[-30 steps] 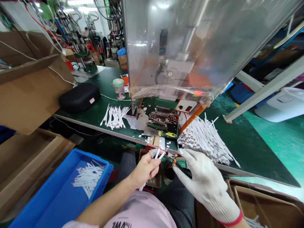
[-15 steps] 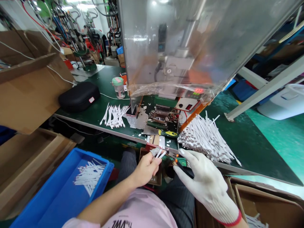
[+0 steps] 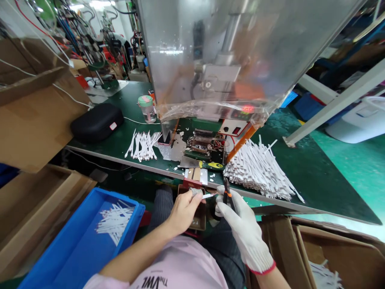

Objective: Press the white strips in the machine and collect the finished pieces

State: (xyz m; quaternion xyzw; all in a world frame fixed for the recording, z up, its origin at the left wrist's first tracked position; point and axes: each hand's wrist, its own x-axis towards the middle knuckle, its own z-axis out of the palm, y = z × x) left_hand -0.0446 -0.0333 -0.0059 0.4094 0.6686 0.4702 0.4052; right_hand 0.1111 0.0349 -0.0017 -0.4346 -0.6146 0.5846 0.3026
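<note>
My left hand [image 3: 184, 212], bare but for a grey wrap on a fingertip, pinches a small white strip [image 3: 208, 196] in front of the table edge. Just to its right, my right hand [image 3: 237, 216] wears a white knitted glove with a red cuff and is closed around dark pliers [image 3: 227, 194] with orange marks. The strip's free end points at the gloved fingers; whether they touch it is too small to tell. A large pile of white strips [image 3: 258, 170] lies on the table beyond my right hand, and a smaller bunch [image 3: 142, 145] lies farther left.
A press machine behind a clear shield [image 3: 192, 52] stands ahead. On the green table [image 3: 319, 180] are a yellow-handled scraper [image 3: 215, 165], a black case [image 3: 96, 122] and a jar [image 3: 147, 109]. A blue bin [image 3: 69, 245] sits left, a cardboard box [image 3: 339, 249] right.
My gloved hand has moved left and closed on the pliers, which now stand more upright. The strip in my left hand has turned and points right. The whole view has shifted slightly.
</note>
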